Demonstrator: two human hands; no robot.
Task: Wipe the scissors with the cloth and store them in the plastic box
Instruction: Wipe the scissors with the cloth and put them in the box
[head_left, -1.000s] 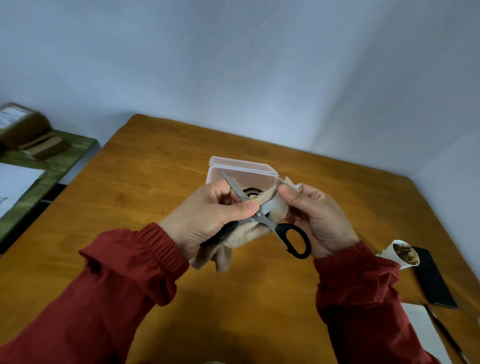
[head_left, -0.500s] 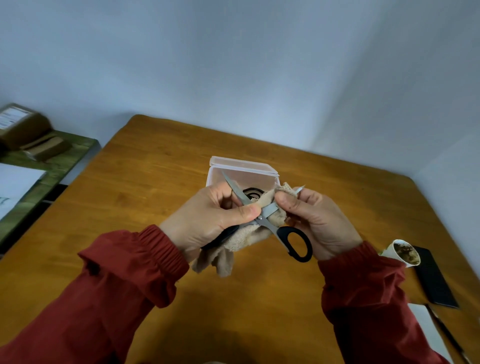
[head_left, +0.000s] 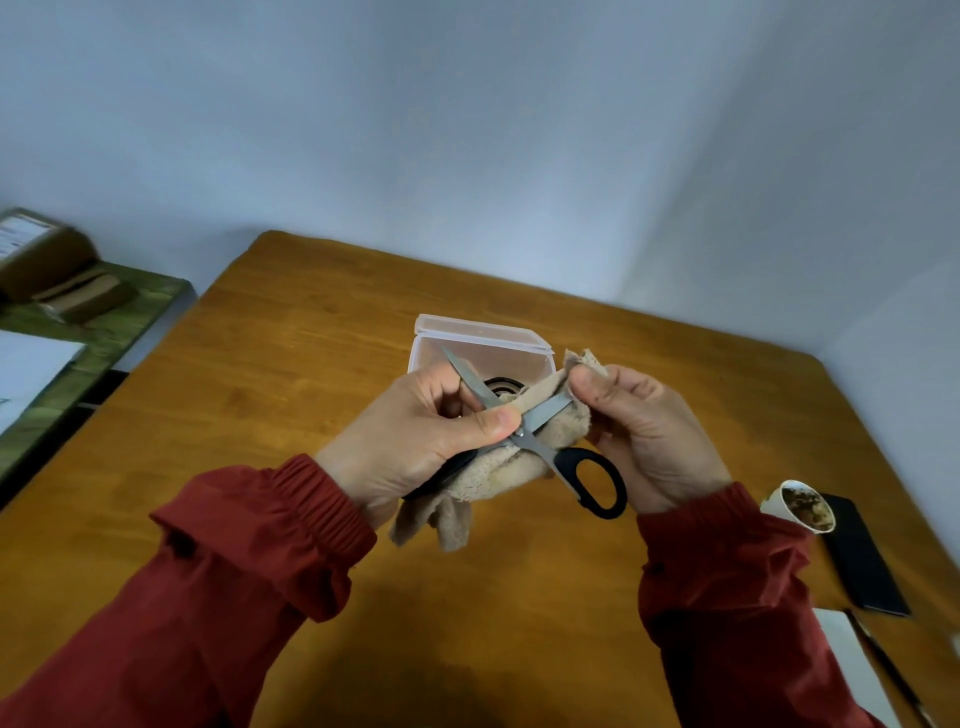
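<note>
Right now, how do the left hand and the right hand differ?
The left hand grips the scissors near the pivot; the right hand pinches the cloth over one blade. The left hand covers one black handle; the other handle hangs free beside the right hand. Both wear red sleeves.

A brown wooden table (head_left: 270, 415) is carrying everything here, its far edge running along a pale wall. A clear plastic box (head_left: 483, 332) with its lid hinged open is sitting at the far middle, and a dark round thing (head_left: 501, 387) is lying inside it. Near the right edge a white paper cup (head_left: 779, 506) with brown matter in it is standing just beside a flat black rectangular slab (head_left: 862, 561). At the near right corner a white sheet (head_left: 852, 660) is lying under a thin dark stick (head_left: 883, 665). To the left, a lower green wooden surface (head_left: 119, 312) is bearing a brown wrapped parcel (head_left: 41, 260) and a white paper (head_left: 26, 369).
</note>
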